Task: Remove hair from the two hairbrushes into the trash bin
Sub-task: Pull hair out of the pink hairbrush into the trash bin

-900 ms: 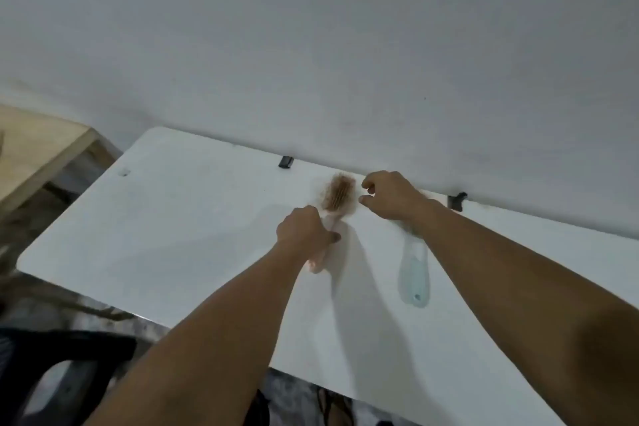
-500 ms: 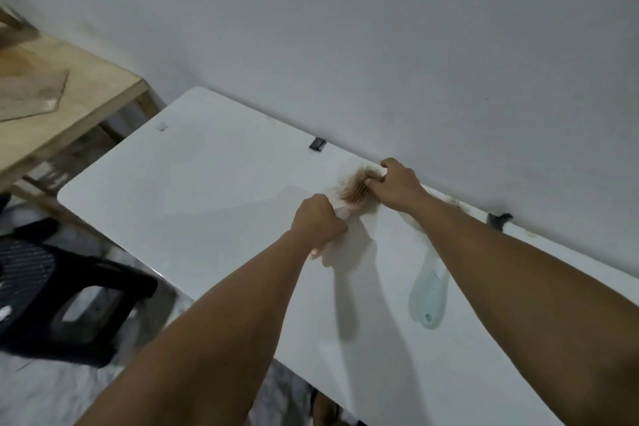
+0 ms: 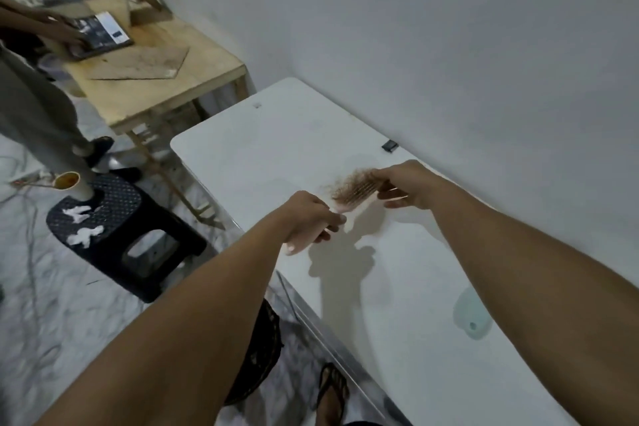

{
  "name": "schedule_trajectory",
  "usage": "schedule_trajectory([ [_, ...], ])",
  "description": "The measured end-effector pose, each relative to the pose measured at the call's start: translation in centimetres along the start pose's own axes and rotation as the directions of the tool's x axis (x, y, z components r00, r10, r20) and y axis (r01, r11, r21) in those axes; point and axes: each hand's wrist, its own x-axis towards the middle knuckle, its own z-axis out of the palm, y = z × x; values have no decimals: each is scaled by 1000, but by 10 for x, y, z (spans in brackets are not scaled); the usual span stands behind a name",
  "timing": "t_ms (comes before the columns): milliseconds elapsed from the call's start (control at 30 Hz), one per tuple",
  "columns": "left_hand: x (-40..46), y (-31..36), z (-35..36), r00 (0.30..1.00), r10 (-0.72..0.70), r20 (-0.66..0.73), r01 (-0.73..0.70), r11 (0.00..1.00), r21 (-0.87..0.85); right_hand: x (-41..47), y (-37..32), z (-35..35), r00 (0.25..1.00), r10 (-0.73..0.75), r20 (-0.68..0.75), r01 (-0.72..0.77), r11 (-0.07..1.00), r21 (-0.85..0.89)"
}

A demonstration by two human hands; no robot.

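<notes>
- My left hand (image 3: 311, 218) is closed round the handle of the pale pink plastic hairbrush (image 3: 349, 201), keeping it raised over the white tabletop (image 3: 276, 156); I judge this steadies the head so the other hand can pull against it.
- The bristle face is turned up and toward my right side, which leaves the brown mat of hair (image 3: 352, 183) exposed for picking.
- My right hand (image 3: 408, 185) sits at the far end of the brush head, fingers (image 3: 392, 194) curled in and pinching at the edge of the hair. Motion blur there; I cannot tell how much hair is actually in the pinch.
- The hair lies between my two hands, mostly seated in the bristles, a few strands fraying out to the left.
- The second brush, a pale blue translucent plastic hairbrush (image 3: 472, 318), lies flat on the tabletop, partly hidden beneath my right forearm, well apart from both hands. Not yet handled, by the look.
- A dark mesh bin (image 3: 262, 349) shows below the table edge, under my left forearm; probably the trash bin.
</notes>
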Motion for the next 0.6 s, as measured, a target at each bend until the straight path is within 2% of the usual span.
schedule_trajectory([
  [167, -32, -40, -36, 996, -91, -5, 88, 978, -191, -16, -20, 59, 992, -35, 117, 37, 999, -9],
  [467, -104, -136, -97, 996, -55, -74, 26, 937, -347, -55, -28, 196, 961, -24, 276, 71, 984, -162],
  [600, -128, -179, -113, 986, -87, -141, 17, 900, -436, -71, -18, 247, 948, -23, 318, 87, 979, -186],
])
